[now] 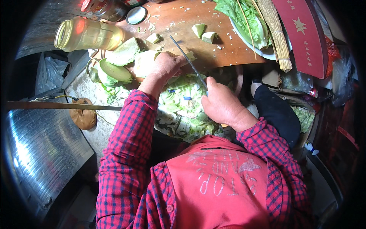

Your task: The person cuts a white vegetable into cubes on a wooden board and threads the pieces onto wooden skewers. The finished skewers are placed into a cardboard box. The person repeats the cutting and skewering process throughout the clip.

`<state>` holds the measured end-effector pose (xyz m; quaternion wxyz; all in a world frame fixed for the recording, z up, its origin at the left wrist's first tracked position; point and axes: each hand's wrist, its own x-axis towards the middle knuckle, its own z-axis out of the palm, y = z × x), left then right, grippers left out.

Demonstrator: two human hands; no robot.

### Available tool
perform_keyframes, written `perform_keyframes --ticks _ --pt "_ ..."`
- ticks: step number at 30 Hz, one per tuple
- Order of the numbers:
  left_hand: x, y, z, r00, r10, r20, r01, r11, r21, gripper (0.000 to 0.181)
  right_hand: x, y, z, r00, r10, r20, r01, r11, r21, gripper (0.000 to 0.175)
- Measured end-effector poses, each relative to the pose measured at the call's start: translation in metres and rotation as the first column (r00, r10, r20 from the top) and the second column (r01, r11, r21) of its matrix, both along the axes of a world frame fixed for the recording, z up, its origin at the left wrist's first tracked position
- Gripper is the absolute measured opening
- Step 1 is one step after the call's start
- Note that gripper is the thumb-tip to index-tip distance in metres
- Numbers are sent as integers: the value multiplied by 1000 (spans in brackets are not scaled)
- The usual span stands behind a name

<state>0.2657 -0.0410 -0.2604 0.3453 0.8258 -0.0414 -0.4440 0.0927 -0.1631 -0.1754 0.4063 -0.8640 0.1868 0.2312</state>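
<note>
A knife (188, 58) is in my right hand (221, 100), its thin dark blade pointing up and left across the near edge of the wooden board (183, 25). My left hand (167, 65) has its fingers curled at a pale cabbage piece (145, 62), just left of the blade; its fingertips are partly hidden. A small cabbage slice (190, 56) shows beyond the blade. More large cut cabbage pieces (125, 51) and a cabbage chunk with a flat cut face (114, 71) lie to the left. Below my hands is a heap of leafy scraps (183, 100).
A glass jar (91, 34) lies on its side at the left, near a white lid (136, 15). Small cabbage chunks (198, 30) dot the board. Leafy greens (251, 25) on a plate, a straw brush (276, 34) and a red box (304, 37) are at the right.
</note>
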Motion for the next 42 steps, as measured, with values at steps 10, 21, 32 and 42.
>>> perform_keyframes --ticks 10,21,32,42 --pt "-2 -3 15 996 -83 14 82 995 50 39 20 2 -32 987 -58 -151 54 998 -28 43" --pt "-24 7 3 963 -64 262 56 998 39 49 2 3 -43 995 -87 50 87 996 -6 35" --pt "10 58 60 792 605 -77 -518 600 -609 17 -39 6 -30 970 -21 240 34 998 -47 26" --pt "-52 66 129 841 357 -407 -520 324 -790 23 -77 29 -52 920 391 -21 -385 895 -226 31"
